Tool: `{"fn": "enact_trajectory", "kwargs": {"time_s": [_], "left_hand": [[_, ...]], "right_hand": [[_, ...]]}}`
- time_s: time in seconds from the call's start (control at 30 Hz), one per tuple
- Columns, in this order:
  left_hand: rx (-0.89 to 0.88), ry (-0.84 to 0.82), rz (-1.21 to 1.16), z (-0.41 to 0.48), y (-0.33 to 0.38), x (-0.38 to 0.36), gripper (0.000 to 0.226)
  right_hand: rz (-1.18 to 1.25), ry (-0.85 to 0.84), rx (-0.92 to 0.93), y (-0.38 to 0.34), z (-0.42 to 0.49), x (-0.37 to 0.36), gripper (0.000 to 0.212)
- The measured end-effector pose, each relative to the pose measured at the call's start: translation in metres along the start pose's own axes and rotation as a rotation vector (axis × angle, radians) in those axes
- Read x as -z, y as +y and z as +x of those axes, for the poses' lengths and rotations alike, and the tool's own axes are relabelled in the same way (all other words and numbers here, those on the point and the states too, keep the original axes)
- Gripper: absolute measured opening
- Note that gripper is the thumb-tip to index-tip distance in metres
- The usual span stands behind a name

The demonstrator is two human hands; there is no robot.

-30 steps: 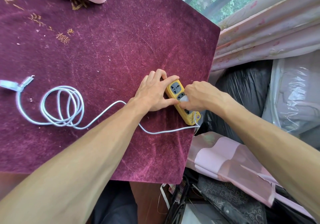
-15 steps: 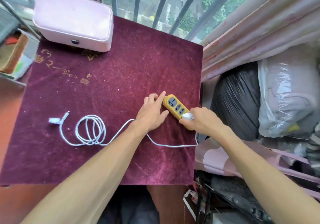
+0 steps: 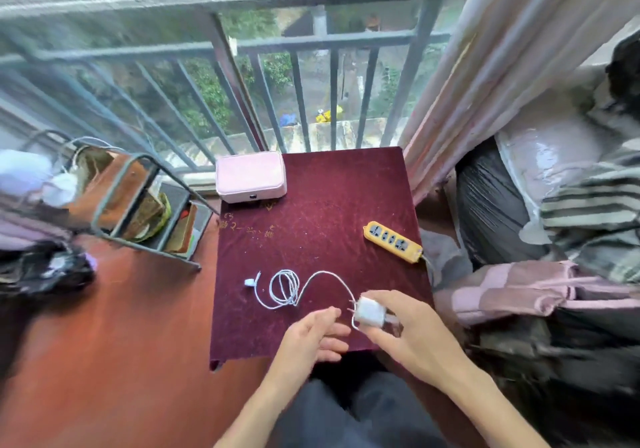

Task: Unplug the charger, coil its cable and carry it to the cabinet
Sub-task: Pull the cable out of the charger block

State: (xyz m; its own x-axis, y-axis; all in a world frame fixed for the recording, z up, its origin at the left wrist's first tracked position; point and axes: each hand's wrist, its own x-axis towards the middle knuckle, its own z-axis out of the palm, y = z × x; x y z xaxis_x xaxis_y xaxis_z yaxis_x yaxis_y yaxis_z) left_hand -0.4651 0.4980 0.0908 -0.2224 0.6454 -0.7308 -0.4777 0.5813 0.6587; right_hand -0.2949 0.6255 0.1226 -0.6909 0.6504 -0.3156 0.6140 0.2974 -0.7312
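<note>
Holding the unplugged charger (image 3: 370,310) just above the near edge of the desk (image 3: 329,188), ready for coiling.

The desk, under a dark red cloth, carries a pink box (image 3: 251,176) at the far side, the yellow power strip (image 3: 393,241) at the right edge with its sockets free, and the white cable (image 3: 293,288) in a loose loop that rises to the charger. The right hand (image 3: 408,330) pinches the charger between thumb and fingers. The left hand (image 3: 311,335) is beside it, fingers relaxed, holding nothing. For a neat coil, I think the left hand should take the cable near the charger and wind even loops, avoiding a sharp bend there.
</note>
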Motion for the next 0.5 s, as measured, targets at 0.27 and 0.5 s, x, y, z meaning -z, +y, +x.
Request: {"fn": "enact_trajectory", "kwargs": {"time_s": [0.27, 0.5], "left_hand": [[-0.277, -0.036, 0.133, -0.054, 0.007, -0.022, 0.040], [-0.336, 0.048, 0.009, -0.068, 0.017, -0.024, 0.038]], "right_hand": [[-0.042, -0.011, 0.164, -0.036, -0.044, -0.006, 0.043], [-0.087, -0.063, 0.076, -0.033, -0.039, 0.008, 0.052]]}}
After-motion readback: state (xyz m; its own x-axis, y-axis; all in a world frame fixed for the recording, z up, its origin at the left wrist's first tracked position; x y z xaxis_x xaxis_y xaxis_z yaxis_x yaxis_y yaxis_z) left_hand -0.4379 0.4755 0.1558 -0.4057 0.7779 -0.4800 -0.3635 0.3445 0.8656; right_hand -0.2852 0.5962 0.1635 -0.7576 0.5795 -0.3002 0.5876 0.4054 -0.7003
